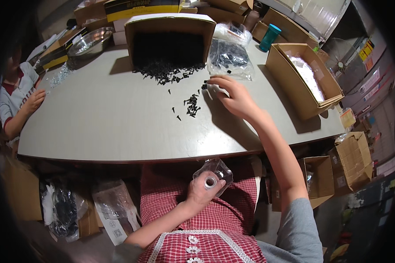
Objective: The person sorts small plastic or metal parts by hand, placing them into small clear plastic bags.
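Down at my lap, my left hand (200, 193) is closed around a small silvery round tube (210, 181) with an open mouth. A clear plastic bag (222, 168) spreads out beyond it, against the same hand. Over the table, my right hand (237, 96) has its fingers stretched out and apart, the tips at a couple of small black pieces (204, 87). To their left lies a loose cluster of black screws (192, 106). A bigger heap of black screws (166, 74) spills from a cardboard box (170, 18) lying on its side.
Clear bags of black parts (230, 57) lie beside the box. Farther right are a teal bottle (270, 37) and an open cardboard box (289, 87). At left, a co-worker's hand (34, 101) rests by small clear pieces (61, 75) and a metal bowl (91, 43).
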A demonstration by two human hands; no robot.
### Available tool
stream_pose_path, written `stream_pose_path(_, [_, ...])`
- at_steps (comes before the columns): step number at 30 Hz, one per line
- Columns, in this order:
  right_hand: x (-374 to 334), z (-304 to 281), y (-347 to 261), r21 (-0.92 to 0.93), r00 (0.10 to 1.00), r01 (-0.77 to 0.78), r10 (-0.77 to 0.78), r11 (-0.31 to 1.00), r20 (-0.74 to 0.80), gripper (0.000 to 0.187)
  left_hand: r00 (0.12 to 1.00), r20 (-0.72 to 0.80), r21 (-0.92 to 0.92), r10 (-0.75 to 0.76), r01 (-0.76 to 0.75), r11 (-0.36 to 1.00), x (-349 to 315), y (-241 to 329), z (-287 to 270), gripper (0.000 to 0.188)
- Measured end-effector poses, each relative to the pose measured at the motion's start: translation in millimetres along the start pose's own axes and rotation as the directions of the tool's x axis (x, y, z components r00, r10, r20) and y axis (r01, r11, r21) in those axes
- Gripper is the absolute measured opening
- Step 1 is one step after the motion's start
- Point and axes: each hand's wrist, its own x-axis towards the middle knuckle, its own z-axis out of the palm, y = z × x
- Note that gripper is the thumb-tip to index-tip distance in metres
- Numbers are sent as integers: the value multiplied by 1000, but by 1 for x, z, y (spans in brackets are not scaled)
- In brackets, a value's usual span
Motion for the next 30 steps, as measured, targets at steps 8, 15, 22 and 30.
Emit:
stream_pose_path(8, [16, 5, 19, -332, 978, 210, -190, 920, 92, 45, 996, -7, -41, -94, 94, 995, -4, -17, -4, 25])
stream_pose_path(15, [39, -25, 76, -496, 985, -160, 107, 854, -134, 34, 996, 38, -15, -78, 79, 997, 4, -24, 3, 23])
stream_pose_path(22, [90, -2, 132, -319, 992, -105, 123, 942, 37, 54, 988, 12, 55, -151, 150, 987, 5, -17, -3, 28])
stream_pose_path(30, [33, -10, 84, -292, 988, -41, 82, 955, 129, 46, 986, 37, 98, -163, 159, 982, 6, -16, -10, 33])
